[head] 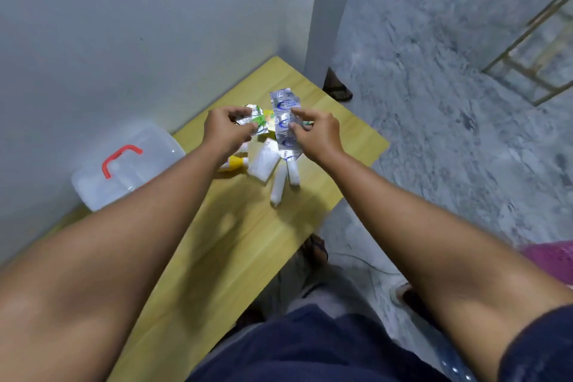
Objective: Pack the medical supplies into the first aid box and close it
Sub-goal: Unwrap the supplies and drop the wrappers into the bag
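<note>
My right hand (319, 133) grips a long silver blister strip with blue print (285, 121), held upright above the table. My left hand (224, 130) pinches a smaller foil pack with green and orange print (259, 122). Under the hands lie a white gauze packet (263, 163), two white tubes (279, 186) and a yellow item (232, 163), partly hidden by my left wrist. The first aid box (124, 167), translucent with a red handle, stands shut at the table's left against the wall.
The wooden table (217, 242) fits into a corner, with white walls on the left and behind. A grey concrete floor lies to the right, with another person's sandalled foot (338, 90), a metal frame (533, 49) and pink objects (552, 260).
</note>
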